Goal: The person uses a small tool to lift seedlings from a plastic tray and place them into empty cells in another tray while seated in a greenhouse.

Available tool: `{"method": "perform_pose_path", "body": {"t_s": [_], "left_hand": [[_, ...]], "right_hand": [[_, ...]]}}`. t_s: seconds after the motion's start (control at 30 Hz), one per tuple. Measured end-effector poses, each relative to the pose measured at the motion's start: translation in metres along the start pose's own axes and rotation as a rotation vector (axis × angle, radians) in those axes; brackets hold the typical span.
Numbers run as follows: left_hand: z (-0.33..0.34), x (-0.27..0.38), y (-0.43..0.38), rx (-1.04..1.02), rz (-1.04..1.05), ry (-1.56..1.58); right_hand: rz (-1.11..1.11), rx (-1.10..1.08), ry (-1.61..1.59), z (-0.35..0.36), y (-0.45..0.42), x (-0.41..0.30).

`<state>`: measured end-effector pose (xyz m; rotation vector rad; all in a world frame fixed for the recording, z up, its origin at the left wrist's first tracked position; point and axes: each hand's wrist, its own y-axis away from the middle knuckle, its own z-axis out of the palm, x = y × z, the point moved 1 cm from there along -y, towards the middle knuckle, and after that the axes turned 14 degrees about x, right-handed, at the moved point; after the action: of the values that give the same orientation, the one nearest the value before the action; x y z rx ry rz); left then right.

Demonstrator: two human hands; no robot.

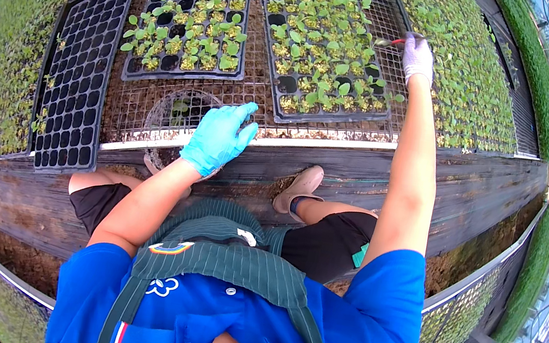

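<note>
My left hand (pixel 219 136), in a thin blue glove, hovers palm down over the front rail of the mesh bench. Its thumb stands apart from the fingers, and nothing shows in it. My right hand (pixel 418 56), in a pale knit glove, grips a small hand tool (pixel 397 41) with a red part and a light tip; its exact kind is unclear. The tip points left, at the right edge of a black plug tray of seedlings (pixel 325 65). Left of that lies another seedling tray (pixel 195 27), with several dark cells showing no seedling.
A seedling-free black plug tray (pixel 81 74) overhangs the bench edge at left. Dense seedlings (pixel 464 78) cover the bench at right. Below the wire mesh (pixel 258 59), a round container (pixel 181 112) is partly hidden by my left hand. Black ground cover (pixel 350 173) lines the aisle.
</note>
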<state>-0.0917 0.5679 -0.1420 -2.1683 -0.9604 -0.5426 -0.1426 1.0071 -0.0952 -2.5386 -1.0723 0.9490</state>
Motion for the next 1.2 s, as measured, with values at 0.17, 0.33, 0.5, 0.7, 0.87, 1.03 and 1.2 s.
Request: {"method": "perform_pose_path", "body": {"t_s": [0.17,0.33,0.5,0.7,0.87,1.03,1.2], "left_hand": [[0.000,-0.001,0.000,-0.063,-0.029,-0.016],[-0.002,-0.002,0.000,-0.091,-0.072,-0.019],[0.000,-0.003,-0.001,-0.057,-0.034,0.007],[-0.004,-0.002,0.000,-0.101,-0.054,-0.035],[-0.001,-0.003,0.001,-0.058,-0.002,-0.018],[-0.003,0.000,-0.002,-0.119,-0.028,-0.030],[-0.002,-0.001,0.001,-0.098,-0.024,-0.024]], "right_hand": [[-0.097,-0.133,0.059,0.025,-0.025,-0.017],[-0.243,-0.226,0.132,0.030,-0.028,-0.046],[-0.260,-0.401,0.261,0.047,-0.022,-0.057],[-0.078,-0.250,0.083,0.074,-0.010,-0.031],[0.477,-0.237,-0.706,0.081,0.005,0.029],[0.554,-0.215,-0.910,0.071,0.026,0.040],[0.526,-0.216,-0.958,0.064,0.029,0.035]]}}
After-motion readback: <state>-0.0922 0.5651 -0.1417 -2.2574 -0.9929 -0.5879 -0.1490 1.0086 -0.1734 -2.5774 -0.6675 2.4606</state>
